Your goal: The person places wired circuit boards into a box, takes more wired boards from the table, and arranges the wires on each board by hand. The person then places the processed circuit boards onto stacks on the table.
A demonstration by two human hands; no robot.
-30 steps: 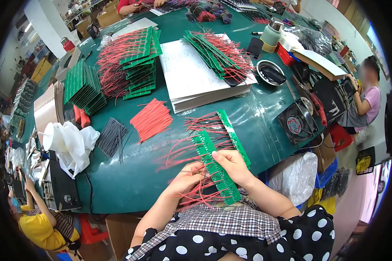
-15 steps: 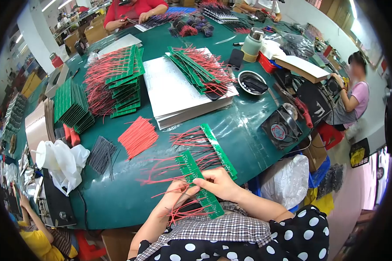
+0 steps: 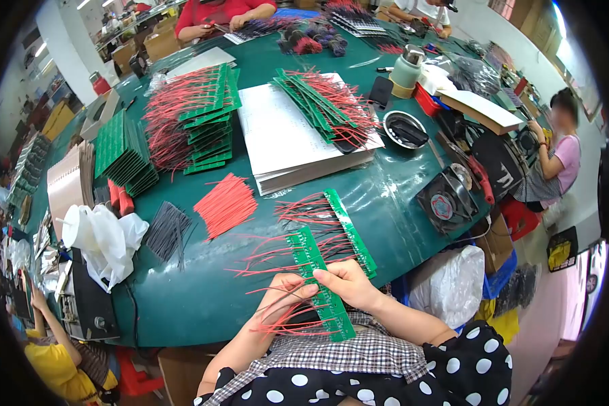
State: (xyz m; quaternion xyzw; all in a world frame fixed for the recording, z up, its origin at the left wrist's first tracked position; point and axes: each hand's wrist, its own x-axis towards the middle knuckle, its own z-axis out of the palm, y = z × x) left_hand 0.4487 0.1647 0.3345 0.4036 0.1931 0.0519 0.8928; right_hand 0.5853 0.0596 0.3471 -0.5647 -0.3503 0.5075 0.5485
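Observation:
My right hand (image 3: 348, 283) grips a green circuit board strip (image 3: 306, 247) at its middle, thumb on top. Thin red wires (image 3: 287, 318) stick out from the strip's left side. My left hand (image 3: 283, 296) is closed in a pinch on wires at the strip's left edge, its thumb tip close to the right thumb. The exact wire end in the pinch is hidden. Just beyond, a second wired circuit board strip (image 3: 350, 233) lies on the green table (image 3: 203, 284). Loose red wires (image 3: 225, 206) and black wires (image 3: 167, 231) lie in piles to the left.
Wired boards (image 3: 210, 128) are stacked at the back left, bare green boards (image 3: 120, 152) beside them. More wired boards rest on a white paper stack (image 3: 271, 145). A small fan (image 3: 446, 203) stands at the right edge, a white plastic bag (image 3: 108, 247) at the left. Co-workers sit around.
The whole view has shifted slightly, with the table's things now further right. Both hands stay on the same strip and its wires, with only slight movement.

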